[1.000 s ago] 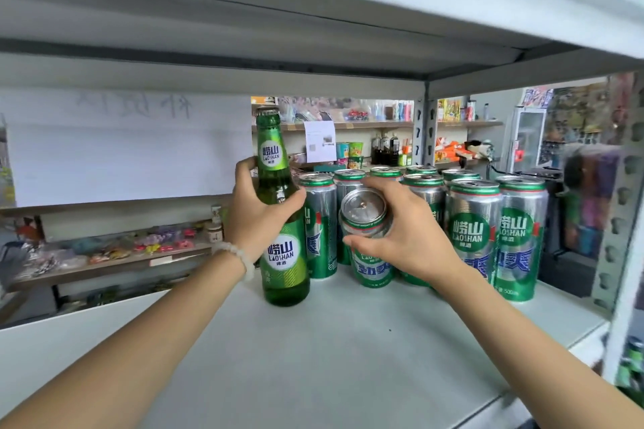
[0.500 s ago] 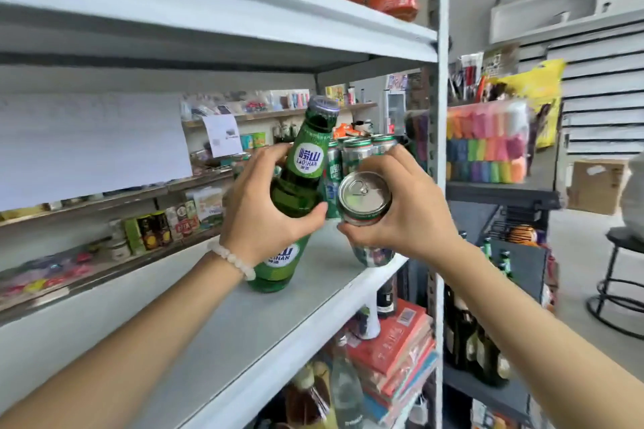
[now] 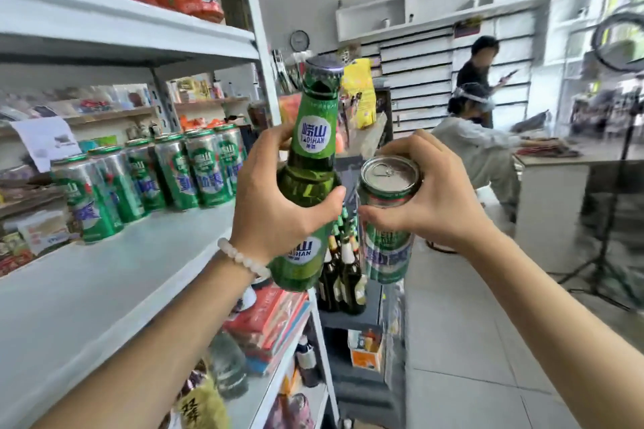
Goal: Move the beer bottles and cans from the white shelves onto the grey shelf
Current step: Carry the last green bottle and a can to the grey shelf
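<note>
Holding one item in each of your hands, you are between the shelves with both loads in the air. In the head view, your left hand (image 3: 275,198) is wrapped round the shoulder of a green beer bottle (image 3: 308,181), fingers behind the glass and thumb across the front, with the bottle leaning a little to the right. Your right hand (image 3: 430,197) grips a beer can (image 3: 386,219) near its top rim, fingers curled over the far side and thumb underneath at the front. Bottle and can hang just beside each other, past the front right corner of the white shelf (image 3: 115,275). A row of cans (image 3: 150,178) remains along the back edge of that shelf. Below the bottle you can see a dark grey shelf (image 3: 348,319) with brown bottles (image 3: 343,275) standing on it, probably your target.

Glass and can are close enough to knock if your hands drift together. The can is held high, so it could slip or swing. The view is smeared, so judge the grey shelf's front edge carefully before lowering; clipping the standing bottles could topple them.
</note>
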